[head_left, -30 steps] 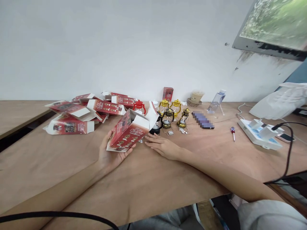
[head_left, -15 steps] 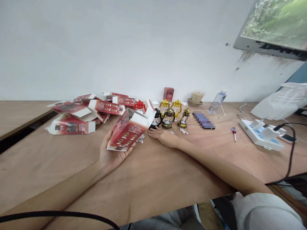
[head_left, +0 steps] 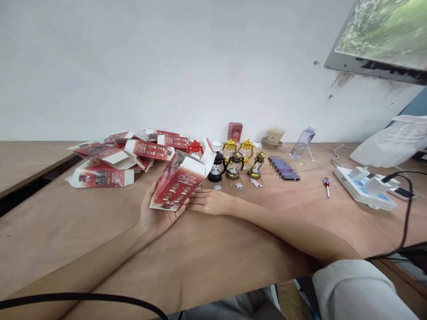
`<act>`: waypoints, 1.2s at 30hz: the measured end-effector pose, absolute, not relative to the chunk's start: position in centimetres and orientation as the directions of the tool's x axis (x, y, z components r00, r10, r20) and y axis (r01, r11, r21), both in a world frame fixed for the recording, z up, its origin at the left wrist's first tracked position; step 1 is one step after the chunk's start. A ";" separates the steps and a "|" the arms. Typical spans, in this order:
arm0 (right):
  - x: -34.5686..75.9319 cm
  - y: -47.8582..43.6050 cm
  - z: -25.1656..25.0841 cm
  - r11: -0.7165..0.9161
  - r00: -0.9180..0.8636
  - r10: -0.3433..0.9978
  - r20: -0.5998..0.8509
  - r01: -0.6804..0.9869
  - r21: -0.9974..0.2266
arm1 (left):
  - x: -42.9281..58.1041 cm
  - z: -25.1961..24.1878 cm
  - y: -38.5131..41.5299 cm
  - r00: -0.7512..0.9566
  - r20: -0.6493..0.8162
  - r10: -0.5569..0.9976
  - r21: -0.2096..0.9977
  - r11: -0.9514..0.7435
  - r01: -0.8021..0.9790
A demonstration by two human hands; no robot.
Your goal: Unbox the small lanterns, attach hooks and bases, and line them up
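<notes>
My left hand (head_left: 156, 220) is wrapped round a red Christmas gift box (head_left: 176, 186) from below and the side. The box is tilted, its white top flaps standing open toward the upper right. My right hand (head_left: 211, 202) lies low over the table just right of the box, fingers stretched out to the left; the fingertips are hidden behind the box. Beyond it stand small lanterns: a black one (head_left: 216, 169), two bronze ones (head_left: 235, 166) (head_left: 256, 165), gold ones (head_left: 247, 149), a white one (head_left: 216, 146) and a red one (head_left: 195, 149). Small whitish pieces (head_left: 238, 186) lie before them.
Several red boxes (head_left: 150, 150) are piled at left. A small red box (head_left: 235, 131) stands by the wall. To the right are a drink cup (head_left: 275, 135), a bottle (head_left: 303, 140), a phone (head_left: 285, 169), a screwdriver (head_left: 327, 186) and a power strip (head_left: 367, 189) with cables.
My right hand has moved left and nearer from beside the black lantern to the box, its fingertips passing behind it. My left hand and the box have hardly moved.
</notes>
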State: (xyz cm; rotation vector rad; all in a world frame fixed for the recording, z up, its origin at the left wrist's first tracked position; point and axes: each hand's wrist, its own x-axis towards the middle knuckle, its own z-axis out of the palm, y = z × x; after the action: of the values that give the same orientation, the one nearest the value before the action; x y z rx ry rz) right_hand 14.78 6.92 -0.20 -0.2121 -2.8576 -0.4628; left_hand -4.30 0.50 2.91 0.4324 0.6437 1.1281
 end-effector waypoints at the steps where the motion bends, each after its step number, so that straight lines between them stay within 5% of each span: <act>1: 14.6 7.2 -0.3 0.936 -0.963 0.107 0.249 0.182 0.303 | -4.3 2.9 0.5 0.277 -0.251 0.927 0.619 0.374 -0.691; 10: 14.4 9.7 -0.2 0.893 -0.947 0.187 0.260 0.274 0.357 | -4.6 2.5 0.9 0.293 -0.206 0.934 0.645 0.354 -0.677; 17: 17.4 5.8 -0.9 0.848 -0.664 0.236 0.710 0.498 0.183 | -4.7 2.5 0.8 0.276 -0.174 0.945 0.725 0.313 -0.614; 19: 18.7 3.7 -0.5 0.860 -0.642 0.143 0.754 0.458 0.227 | -4.7 2.4 0.8 0.277 -0.155 0.948 0.745 0.297 -0.597; 23: 19.7 -0.1 0.6 0.846 -0.734 -0.285 0.616 0.110 0.522 | -4.7 2.1 0.8 0.273 -0.131 0.953 0.779 0.269 -0.566; 25: 19.7 -1.2 0.9 0.825 -0.697 -0.351 0.625 0.085 0.559 | -4.7 2.0 0.8 0.258 -0.110 0.960 0.795 0.241 -0.557; 30: 19.6 -1.9 0.4 0.829 -0.571 -0.239 0.785 0.301 0.471 | -4.2 1.5 0.7 0.222 -0.034 0.974 0.781 0.164 -0.602; 36: 19.8 -0.5 0.3 0.908 -0.420 0.195 0.886 0.419 -0.001 | -3.8 1.5 0.4 0.188 -0.064 0.980 0.759 0.170 -0.629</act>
State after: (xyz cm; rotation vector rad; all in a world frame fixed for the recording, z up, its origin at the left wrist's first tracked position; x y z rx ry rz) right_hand 19.84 -0.47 0.27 -0.4432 -2.0145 -0.2679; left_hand -3.80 0.39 1.54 0.6751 0.6415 1.2615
